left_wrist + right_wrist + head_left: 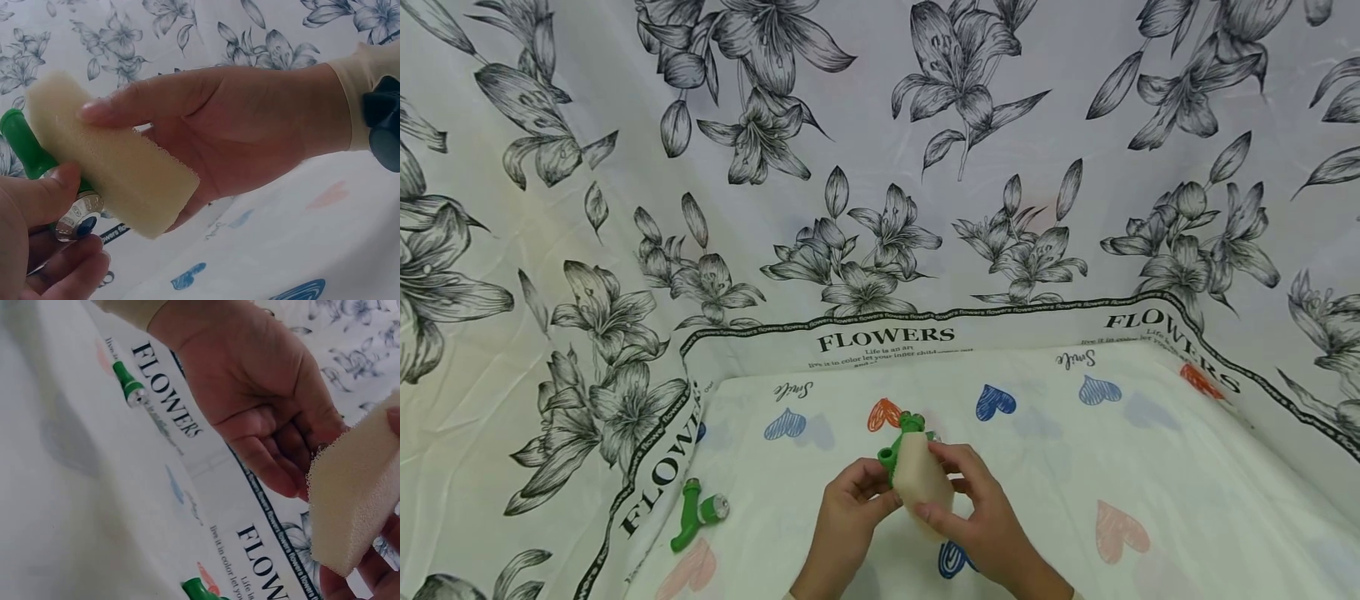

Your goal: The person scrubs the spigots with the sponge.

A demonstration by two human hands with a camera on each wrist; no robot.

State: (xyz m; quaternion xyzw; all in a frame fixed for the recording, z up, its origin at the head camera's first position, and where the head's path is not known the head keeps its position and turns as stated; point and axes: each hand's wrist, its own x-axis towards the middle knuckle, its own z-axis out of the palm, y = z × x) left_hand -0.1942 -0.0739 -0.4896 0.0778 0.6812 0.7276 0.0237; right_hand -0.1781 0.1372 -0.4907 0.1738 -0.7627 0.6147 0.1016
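A cream foam sponge (921,479) is gripped by my right hand (981,512), thumb on its near face and fingers behind; the left wrist view shows the sponge (125,159) as a thick block. My left hand (853,508) pinches a green plastic tap (889,458) with a silver, blue-centred cap, close against the sponge. From the left wrist, the tap (28,147) sits between thumb and fingers, overlapping the sponge's edge. In the right wrist view the sponge (353,494) hides most of the held tap.
Another green tap (694,515) lies at the table's left side, its clear-ended knob facing right. A further green piece (912,422) lies beyond the sponge near an orange heart print. A white cloth (1037,467) with heart prints covers the table; flower-printed fabric (880,167) hangs around it.
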